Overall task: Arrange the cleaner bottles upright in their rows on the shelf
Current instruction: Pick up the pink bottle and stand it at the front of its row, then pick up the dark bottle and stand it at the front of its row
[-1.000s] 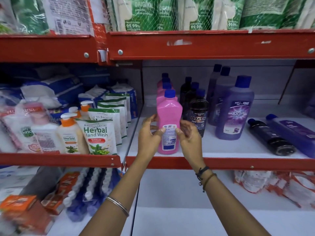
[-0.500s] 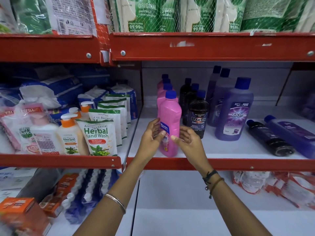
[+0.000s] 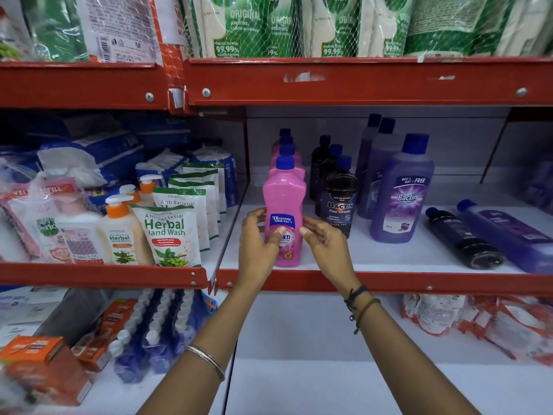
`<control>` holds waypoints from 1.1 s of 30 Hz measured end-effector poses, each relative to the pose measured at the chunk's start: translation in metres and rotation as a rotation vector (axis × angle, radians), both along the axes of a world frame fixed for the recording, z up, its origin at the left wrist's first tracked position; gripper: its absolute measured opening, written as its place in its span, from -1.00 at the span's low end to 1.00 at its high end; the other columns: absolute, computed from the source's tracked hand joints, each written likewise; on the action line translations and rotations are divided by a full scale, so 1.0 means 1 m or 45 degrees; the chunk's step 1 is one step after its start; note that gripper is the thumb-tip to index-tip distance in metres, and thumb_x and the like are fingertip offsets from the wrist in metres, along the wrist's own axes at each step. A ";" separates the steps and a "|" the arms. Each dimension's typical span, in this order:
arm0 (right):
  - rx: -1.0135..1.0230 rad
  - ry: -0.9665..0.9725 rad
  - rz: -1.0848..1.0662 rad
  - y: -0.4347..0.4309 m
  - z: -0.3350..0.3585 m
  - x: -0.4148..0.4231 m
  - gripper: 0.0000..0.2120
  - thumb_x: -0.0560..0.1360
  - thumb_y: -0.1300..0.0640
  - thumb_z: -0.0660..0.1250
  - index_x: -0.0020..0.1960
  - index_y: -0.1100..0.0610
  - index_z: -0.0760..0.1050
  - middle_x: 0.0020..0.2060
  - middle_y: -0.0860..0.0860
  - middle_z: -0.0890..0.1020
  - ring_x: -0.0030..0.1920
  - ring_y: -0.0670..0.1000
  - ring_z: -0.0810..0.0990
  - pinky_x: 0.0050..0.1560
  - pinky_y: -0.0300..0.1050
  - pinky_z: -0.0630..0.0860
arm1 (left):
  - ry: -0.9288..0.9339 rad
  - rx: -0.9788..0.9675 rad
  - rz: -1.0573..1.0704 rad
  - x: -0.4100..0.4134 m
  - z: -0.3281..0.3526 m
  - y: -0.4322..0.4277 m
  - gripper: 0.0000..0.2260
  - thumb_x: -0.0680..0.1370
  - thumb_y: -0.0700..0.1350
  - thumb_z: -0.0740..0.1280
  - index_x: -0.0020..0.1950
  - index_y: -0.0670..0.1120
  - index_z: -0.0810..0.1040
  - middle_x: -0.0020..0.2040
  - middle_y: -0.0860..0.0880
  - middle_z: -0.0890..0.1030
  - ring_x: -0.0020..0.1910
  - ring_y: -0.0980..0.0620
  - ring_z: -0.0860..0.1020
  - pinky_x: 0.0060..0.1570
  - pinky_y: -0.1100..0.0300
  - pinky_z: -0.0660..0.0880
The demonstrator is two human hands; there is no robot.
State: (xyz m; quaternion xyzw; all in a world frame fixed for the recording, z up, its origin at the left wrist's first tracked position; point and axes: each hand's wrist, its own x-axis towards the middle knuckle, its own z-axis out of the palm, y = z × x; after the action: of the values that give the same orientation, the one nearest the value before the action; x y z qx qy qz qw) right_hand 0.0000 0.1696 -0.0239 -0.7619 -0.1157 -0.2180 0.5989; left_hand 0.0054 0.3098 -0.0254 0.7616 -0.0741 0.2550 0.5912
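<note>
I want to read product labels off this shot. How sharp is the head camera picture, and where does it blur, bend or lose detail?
Head view: sharp in the middle, so the front pink bottle and black Bactin bottle labels read clearly; the bottom-left orange boxes are smeared; wide-angle distortion bows the red shelf rail; the left bay's back is in deep shadow; no strong glare.

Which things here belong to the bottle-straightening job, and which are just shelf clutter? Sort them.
Job:
- front pink bottle, between left hand and right hand
- black Bactin bottle, upright
- purple Bactin bottle, upright
- black bottle, lying down
- purple bottle, lying down

Clutter:
- Herbal Hand Wash pouch
- pump bottle
- green refill packs
</note>
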 end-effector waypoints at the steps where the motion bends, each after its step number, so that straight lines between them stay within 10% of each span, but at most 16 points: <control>1: 0.011 -0.005 -0.012 -0.003 0.001 -0.002 -0.64 0.52 0.15 0.31 0.29 0.21 0.46 0.17 0.05 0.61 0.10 -0.07 0.59 0.02 -0.51 0.47 | -0.054 0.007 0.050 -0.005 0.001 -0.003 -0.56 0.48 -0.06 0.39 0.31 -0.05 0.34 0.28 -0.06 0.45 0.21 0.02 0.48 0.01 0.31 0.50; 4: 0.034 -0.032 -0.066 -0.019 0.006 -0.013 -0.64 0.52 0.12 0.30 0.28 0.20 0.48 0.14 0.00 0.60 0.11 -0.07 0.59 0.05 -0.49 0.46 | -0.349 0.020 0.234 -0.027 0.009 -0.020 -0.65 0.52 -0.17 0.33 0.29 -0.13 0.37 0.28 -0.11 0.41 0.27 0.00 0.40 0.15 0.53 0.31; 9: -0.025 -0.107 -0.174 -0.071 0.019 -0.031 -0.73 0.56 0.07 0.24 0.17 0.18 0.56 0.04 0.02 0.65 0.06 -0.07 0.59 0.09 -0.25 0.51 | -0.634 0.114 0.145 -0.043 0.024 -0.074 -0.77 0.52 -0.23 0.28 0.17 -0.21 0.47 0.19 -0.12 0.48 0.23 0.01 0.42 0.30 0.30 0.31; 18: -0.143 -0.019 -0.473 -0.215 0.026 -0.039 -0.75 0.54 0.12 0.26 0.11 0.25 0.57 -0.04 0.08 0.65 -0.05 -0.04 0.58 -0.13 -0.50 0.41 | -0.246 0.115 -0.270 -0.026 0.020 -0.210 -0.77 0.48 -0.26 0.30 0.13 -0.15 0.47 0.13 -0.08 0.49 0.09 0.04 0.47 0.10 0.37 0.39; 27: -0.448 0.426 -0.623 -0.322 0.021 -0.018 -0.70 0.55 0.12 0.22 0.19 0.27 0.49 0.14 0.25 0.61 0.17 0.24 0.55 -0.03 -0.13 0.36 | 0.469 0.250 -0.523 0.014 0.001 -0.324 -0.53 0.54 -0.18 0.27 0.41 -0.19 0.22 0.16 -0.23 0.52 0.21 -0.21 0.50 0.18 0.01 0.46; 33: -0.619 0.605 -0.613 -0.330 0.015 -0.004 -0.67 0.58 0.12 0.13 0.13 0.37 0.46 0.13 0.39 0.56 0.14 0.33 0.53 0.06 0.04 0.45 | 0.609 0.370 -0.410 0.030 0.009 -0.356 -0.56 0.55 -0.12 0.26 0.37 -0.21 0.23 0.19 -0.27 0.57 0.16 -0.22 0.54 -0.03 0.11 0.42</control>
State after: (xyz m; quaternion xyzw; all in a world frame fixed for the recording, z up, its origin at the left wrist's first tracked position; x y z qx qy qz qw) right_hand -0.0044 -0.1608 -0.0090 -0.9155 0.1591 -0.1362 0.3435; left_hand 0.0357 -0.0463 -0.0169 0.8548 -0.0883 -0.0412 0.5097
